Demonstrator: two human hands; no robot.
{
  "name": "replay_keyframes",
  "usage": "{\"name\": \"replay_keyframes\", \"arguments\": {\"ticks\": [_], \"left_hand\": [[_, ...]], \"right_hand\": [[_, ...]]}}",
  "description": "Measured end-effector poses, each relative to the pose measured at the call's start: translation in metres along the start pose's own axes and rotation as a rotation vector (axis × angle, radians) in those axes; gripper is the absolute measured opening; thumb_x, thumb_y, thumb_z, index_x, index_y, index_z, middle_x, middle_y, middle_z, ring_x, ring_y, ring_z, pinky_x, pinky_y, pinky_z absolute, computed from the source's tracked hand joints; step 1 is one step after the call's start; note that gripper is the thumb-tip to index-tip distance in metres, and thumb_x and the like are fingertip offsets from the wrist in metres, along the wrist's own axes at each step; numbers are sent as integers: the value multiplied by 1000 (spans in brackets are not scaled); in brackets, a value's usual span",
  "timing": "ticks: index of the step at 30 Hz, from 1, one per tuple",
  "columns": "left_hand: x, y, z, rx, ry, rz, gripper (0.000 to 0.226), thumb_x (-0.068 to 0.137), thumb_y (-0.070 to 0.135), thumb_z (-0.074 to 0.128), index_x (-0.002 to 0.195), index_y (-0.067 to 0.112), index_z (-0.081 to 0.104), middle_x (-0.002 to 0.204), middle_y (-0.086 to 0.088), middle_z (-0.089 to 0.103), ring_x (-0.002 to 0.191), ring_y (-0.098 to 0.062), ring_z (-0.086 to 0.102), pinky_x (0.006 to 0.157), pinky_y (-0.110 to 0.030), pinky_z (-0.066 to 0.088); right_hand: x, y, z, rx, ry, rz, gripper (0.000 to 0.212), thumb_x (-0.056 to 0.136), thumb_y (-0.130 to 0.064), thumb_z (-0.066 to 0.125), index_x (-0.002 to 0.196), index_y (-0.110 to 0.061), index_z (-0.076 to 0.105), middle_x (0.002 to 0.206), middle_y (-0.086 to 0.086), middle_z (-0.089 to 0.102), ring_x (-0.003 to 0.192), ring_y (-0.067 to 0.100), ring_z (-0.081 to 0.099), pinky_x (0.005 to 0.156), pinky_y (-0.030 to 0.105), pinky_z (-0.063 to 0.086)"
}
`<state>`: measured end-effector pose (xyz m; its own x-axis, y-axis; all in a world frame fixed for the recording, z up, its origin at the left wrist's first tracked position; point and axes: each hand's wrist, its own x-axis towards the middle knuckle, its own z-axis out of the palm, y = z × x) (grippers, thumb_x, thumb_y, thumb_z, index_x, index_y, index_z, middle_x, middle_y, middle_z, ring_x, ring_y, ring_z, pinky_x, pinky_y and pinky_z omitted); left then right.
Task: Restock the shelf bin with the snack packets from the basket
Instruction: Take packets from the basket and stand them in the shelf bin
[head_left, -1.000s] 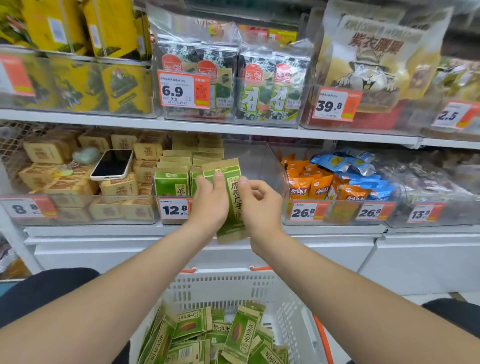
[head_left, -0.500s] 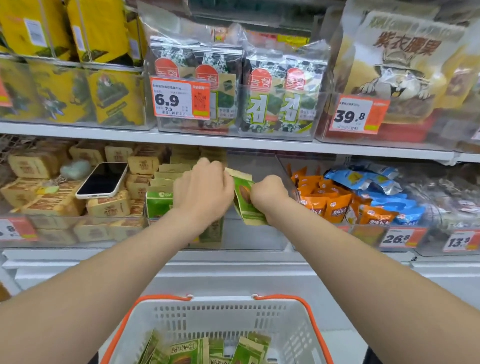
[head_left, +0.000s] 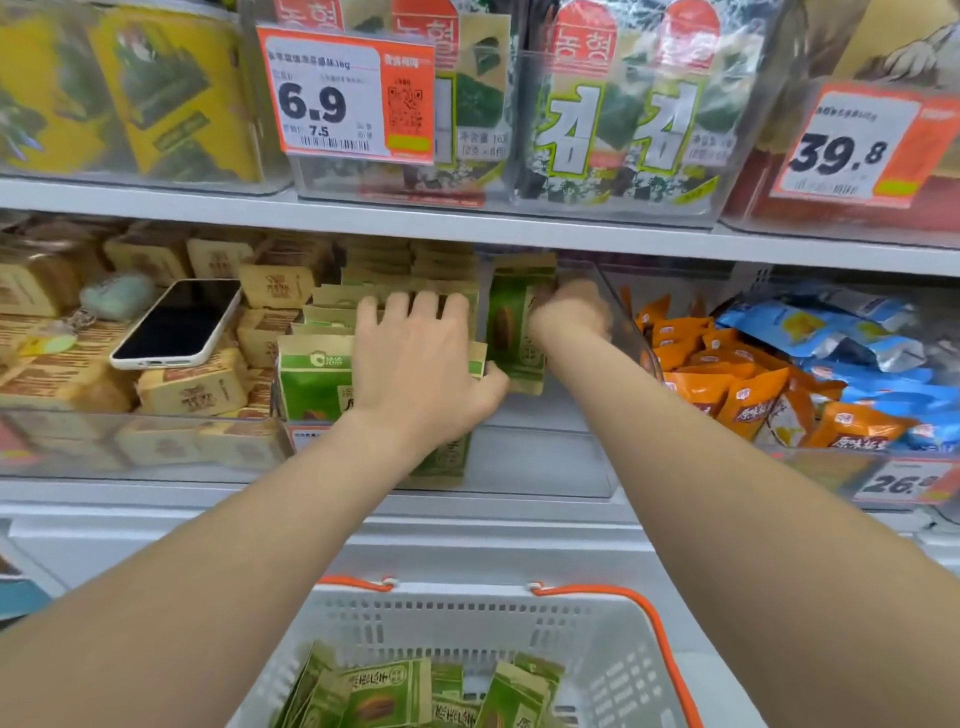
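Both hands reach into the clear shelf bin (head_left: 561, 467) on the middle shelf. My right hand (head_left: 569, 314), blurred by motion, grips a green snack packet (head_left: 511, 322) standing upright deep in the bin's right part. My left hand (head_left: 421, 364) lies with fingers straight over the row of green and tan packets (head_left: 311, 374) stacked in the bin's left part, its thumb touching the held packet's lower edge. Below, the white basket (head_left: 597, 644) with orange handles holds several more green packets (head_left: 395, 691).
A phone (head_left: 179, 322) lies on tan packets in the bin to the left. Orange and blue bags (head_left: 769, 374) fill the bin to the right. The upper shelf edge (head_left: 467, 223) hangs just above my hands, with seaweed packs and price tags over it.
The held packet has gone from in front of the bin, over its front wall, to deep inside at the right. My left hand moved from the packet onto the stacked row. The camera leaned closer.
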<state>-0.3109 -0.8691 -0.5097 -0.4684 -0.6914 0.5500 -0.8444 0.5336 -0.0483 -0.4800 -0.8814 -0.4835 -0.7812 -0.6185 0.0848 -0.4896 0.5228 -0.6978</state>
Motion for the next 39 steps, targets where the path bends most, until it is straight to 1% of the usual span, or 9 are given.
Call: {"name": "replay_keyframes", "arguments": {"ticks": [3, 8, 13, 18, 21, 26, 29, 35, 39], "left_hand": [[2, 2, 4, 8, 7, -7, 60, 78, 61, 51, 112, 14, 68, 109, -13, 70, 98, -36, 61, 89, -47, 42], [1, 2, 9, 16, 27, 0, 59, 80, 58, 48, 112, 12, 67, 108, -14, 69, 97, -37, 60, 88, -47, 41], [-1, 1, 8, 3, 26, 6, 59, 81, 58, 46, 111, 13, 67, 107, -13, 69, 97, -36, 59, 88, -47, 41], [0, 0, 8, -3, 27, 10, 60, 81, 58, 45, 113, 14, 68, 109, -13, 70, 98, -37, 60, 89, -48, 41], [0, 0, 7, -11, 25, 13, 59, 81, 57, 46, 114, 14, 68, 109, -13, 70, 98, -37, 60, 90, -48, 42], [-2, -2, 5, -22, 13, 23, 57, 82, 58, 46, 115, 16, 68, 110, -11, 70, 101, -37, 60, 92, -47, 40], [-2, -5, 3, -29, 11, 30, 61, 82, 59, 44, 118, 16, 68, 113, -11, 70, 103, -37, 60, 94, -48, 41], [-3, -6, 2, -39, 28, 19, 65, 78, 65, 47, 115, 15, 66, 111, -13, 69, 103, -38, 58, 94, -49, 42], [-9, -4, -4, 9, 66, 16, 74, 80, 78, 47, 117, 16, 64, 113, -10, 66, 105, -37, 56, 93, -49, 39]], "right_hand": [[11, 3, 13, -20, -28, -37, 26, 103, -14, 57, 126, -3, 67, 131, 13, 68, 124, 30, 64, 89, 29, 48], [21, -2, 35, 43, -7, -80, 32, 106, -13, 51, 136, -3, 59, 139, 14, 62, 130, 31, 59, 103, 33, 48], [26, -2, 57, 185, -47, -68, 51, 102, -16, 55, 147, 4, 43, 133, 16, 64, 123, 32, 62, 91, 32, 51], [24, 4, 68, 115, -314, -195, 29, 93, -18, 64, 121, -14, 62, 125, 10, 65, 114, 31, 63, 97, 39, 55], [19, 11, 70, 50, -501, -251, 51, 93, -29, 65, 141, -26, 49, 136, 8, 54, 122, 30, 54, 107, 45, 49], [27, 11, 65, 76, -439, -249, 69, 89, -21, 68, 151, -19, 37, 156, 13, 37, 133, 36, 49, 112, 44, 46], [23, 13, 59, -9, -502, -246, 71, 98, -24, 63, 160, -28, 29, 170, 19, 10, 153, 40, 27, 123, 45, 31], [18, 22, 48, -5, -506, -212, 68, 97, -13, 61, 159, -19, 34, 150, 10, 53, 132, 31, 55, 112, 40, 46], [1, 30, 26, -125, -453, -294, 37, 97, -3, 51, 134, -3, 59, 131, 17, 63, 116, 36, 61, 99, 41, 53]]}}
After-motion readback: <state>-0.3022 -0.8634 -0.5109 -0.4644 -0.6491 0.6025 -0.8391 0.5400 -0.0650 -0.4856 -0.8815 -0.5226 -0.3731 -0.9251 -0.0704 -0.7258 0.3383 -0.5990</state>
